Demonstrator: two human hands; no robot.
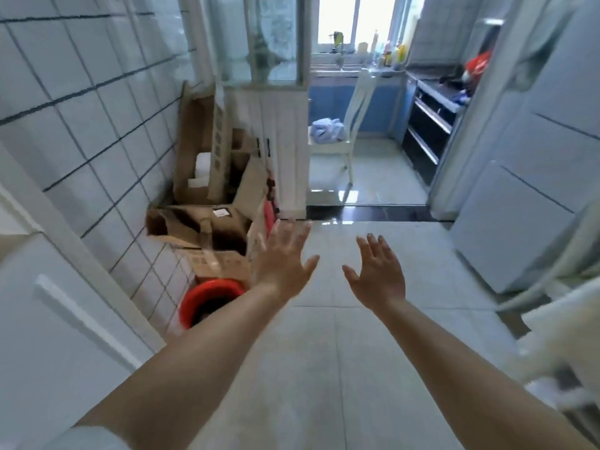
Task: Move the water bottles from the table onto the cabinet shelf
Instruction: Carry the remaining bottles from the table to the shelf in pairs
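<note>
both arms reach forward at centre frame over the pale floor tiles (324,352). the left hand (285,258) and right hand (380,274) are spread flat, fingers splayed, grasping nothing. no water bottle shows near either hand. a red bucket (207,300) sits lower left by cardboard boxes (201,228).

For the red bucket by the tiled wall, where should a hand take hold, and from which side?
Grip the red bucket by its open rim, coming from above: it stands upright, mouth up. The left forearm hides its right side, and no handle shows. Both the left hand and right hand are open and empty.
</note>
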